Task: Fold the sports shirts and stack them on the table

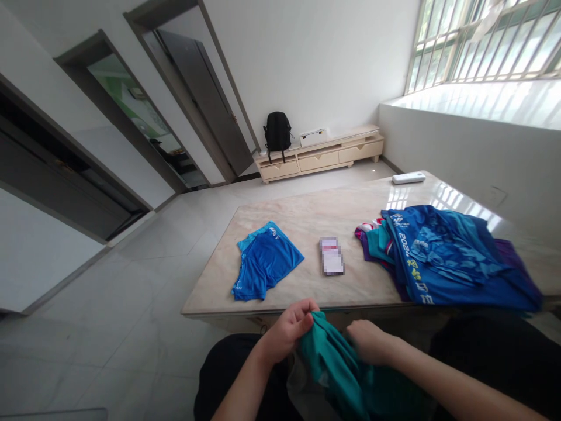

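A teal garment (328, 351) hangs bunched between my two hands over my lap, just in front of the table edge. My left hand (291, 328) pinches its upper left corner between thumb and fingers. Closed on the right side of the cloth is my right hand (368, 340), slightly blurred. On the table beyond, a folded pair of blue shorts (269, 257) lies to the left. A pile of garments rests at the right, topped by a blue printed shirt (442, 251).
The marble-look table (307, 216) also carries a phone-like object (332, 256), its surface pixelated, and a white elongated device (408, 178) at the far edge. Against the wall, a low cabinet (315, 161) bears a black backpack (277, 131) and a white box (312, 137).
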Motion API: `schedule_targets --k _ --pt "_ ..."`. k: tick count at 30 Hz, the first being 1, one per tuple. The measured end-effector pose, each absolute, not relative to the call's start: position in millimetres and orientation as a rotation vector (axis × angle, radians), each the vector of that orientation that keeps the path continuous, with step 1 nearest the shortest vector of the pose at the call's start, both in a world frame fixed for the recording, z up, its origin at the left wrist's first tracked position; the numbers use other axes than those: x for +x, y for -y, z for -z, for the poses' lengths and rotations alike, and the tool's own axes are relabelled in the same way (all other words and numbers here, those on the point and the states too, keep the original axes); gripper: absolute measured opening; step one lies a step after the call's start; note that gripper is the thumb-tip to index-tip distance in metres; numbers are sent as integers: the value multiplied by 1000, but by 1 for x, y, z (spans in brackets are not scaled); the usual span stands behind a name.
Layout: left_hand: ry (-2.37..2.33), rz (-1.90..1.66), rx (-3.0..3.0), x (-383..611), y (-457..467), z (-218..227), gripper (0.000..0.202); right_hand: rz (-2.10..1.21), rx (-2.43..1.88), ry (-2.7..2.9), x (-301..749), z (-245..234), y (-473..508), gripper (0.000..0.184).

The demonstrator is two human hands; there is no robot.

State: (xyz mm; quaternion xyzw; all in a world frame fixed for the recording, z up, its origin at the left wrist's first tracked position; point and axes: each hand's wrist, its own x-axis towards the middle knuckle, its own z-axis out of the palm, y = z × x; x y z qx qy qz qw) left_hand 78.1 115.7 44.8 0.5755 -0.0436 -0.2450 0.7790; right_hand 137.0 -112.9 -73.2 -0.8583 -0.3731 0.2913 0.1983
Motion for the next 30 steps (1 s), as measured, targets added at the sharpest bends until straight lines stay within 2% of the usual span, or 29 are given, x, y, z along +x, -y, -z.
schedule_targets --k 2,6,9,11,16,21,25,28,30 --pt "93 553 1220 77 -113 -43 49 -818 -2261 1061 137 64 113 41" --pt "81 585 1257 78 -108 -42 47 -935 -1600 918 134 49 113 67" --pt "54 579 1304 82 -104 -39 48 -1051 -1196 780 125 37 112 67" --pt "44 592 1330 83 -100 -35 50 -1153 -1091 722 116 34 112 68" --pt "56 617 1307 85 -91 -28 52 -1130 -1277 477 103 48 109 51" --pt "25 499 1291 88 -87 -29 51 -1007 -1222 268 115 56 109 41" --pt "-31 381 1256 90 -91 -32 48 -839 -1500 542 129 49 110 42" --pt "-67 325 1184 90 -93 -31 47 -531 -1787 808 131 47 112 28" --pt "-81 315 1124 90 -92 -30 47 -345 -1952 889 131 47 114 28"
